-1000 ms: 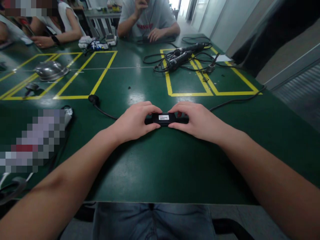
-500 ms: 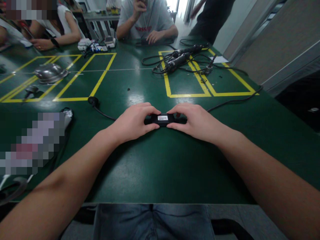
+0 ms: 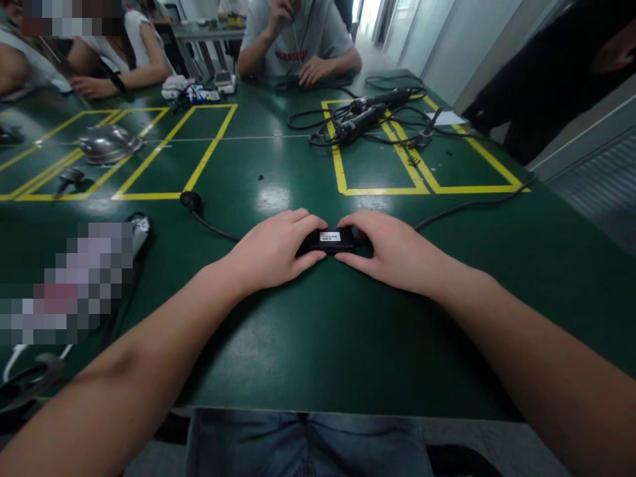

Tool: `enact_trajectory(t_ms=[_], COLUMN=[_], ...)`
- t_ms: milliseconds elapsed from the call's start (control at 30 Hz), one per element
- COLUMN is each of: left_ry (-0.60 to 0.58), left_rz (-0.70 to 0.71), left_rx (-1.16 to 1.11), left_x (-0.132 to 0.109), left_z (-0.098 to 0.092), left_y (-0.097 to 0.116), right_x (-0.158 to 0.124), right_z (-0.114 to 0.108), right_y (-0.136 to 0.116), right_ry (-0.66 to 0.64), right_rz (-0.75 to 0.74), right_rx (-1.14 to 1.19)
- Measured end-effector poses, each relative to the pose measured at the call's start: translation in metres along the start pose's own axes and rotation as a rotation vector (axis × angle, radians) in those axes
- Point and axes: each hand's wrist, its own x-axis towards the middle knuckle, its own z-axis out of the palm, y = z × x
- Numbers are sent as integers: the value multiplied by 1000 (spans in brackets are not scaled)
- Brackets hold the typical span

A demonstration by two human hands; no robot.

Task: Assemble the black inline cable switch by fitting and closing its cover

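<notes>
A small black device (image 3: 328, 240) with a white label lies on the green table (image 3: 318, 331), a black cable running from each end. My left hand (image 3: 272, 252) grips its left end with curled fingers. My right hand (image 3: 392, 250) grips its right end the same way. Both thumbs press its near side, and the two ends of the device are hidden under my fingers.
Yellow tape boxes mark the table. Black electric screwdrivers with tangled cables (image 3: 365, 119) lie at the back right. A metal dome (image 3: 106, 142) sits at the back left. Other people sit across the table, and a person in black stands at the far right.
My hands have closed in a little on the device, so less of it shows. A person in black has come into view at the right.
</notes>
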Motion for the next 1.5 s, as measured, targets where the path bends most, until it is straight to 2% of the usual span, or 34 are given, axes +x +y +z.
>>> enact_trajectory(t_ms=[167,433,533,700,800,867,933,1033,1067,1167,1267,1500], left_ry=[-2,57,131,308,289,263,257,282,258,80,1,-27], left_rz=[-4,-4,-72,-301,-399,-413,-363,-209,-158,-26,-24,-77], left_rx=[-74,-220,-252,-78,-24,1,40,74,59,-29,-71,-89], left_x=[1,2,3,4,3,3,3,3,2,1,1,2], left_z=[3,5,4,4,8,10,8,1,-1,-7,-8,-8], left_y=[-5,-5,-8,-26,-39,-42,-41,-31,-27,-15,-6,-3], right_x=[-1,-3,-3,-1,1,2,2,1,1,1,1,2], right_z=[0,1,1,-3,-7,-9,-11,-14,-14,-14,-13,-10], right_y=[2,2,2,0,-1,-1,0,3,4,3,1,-4], right_ry=[20,39,51,44,16,16,15,4,0,-4,-14,-47], right_rz=[-13,66,71,130,111,82,69,70,70,53,61,86], right_rx=[31,63,49,25,3,-2,2,19,27,60,97,113])
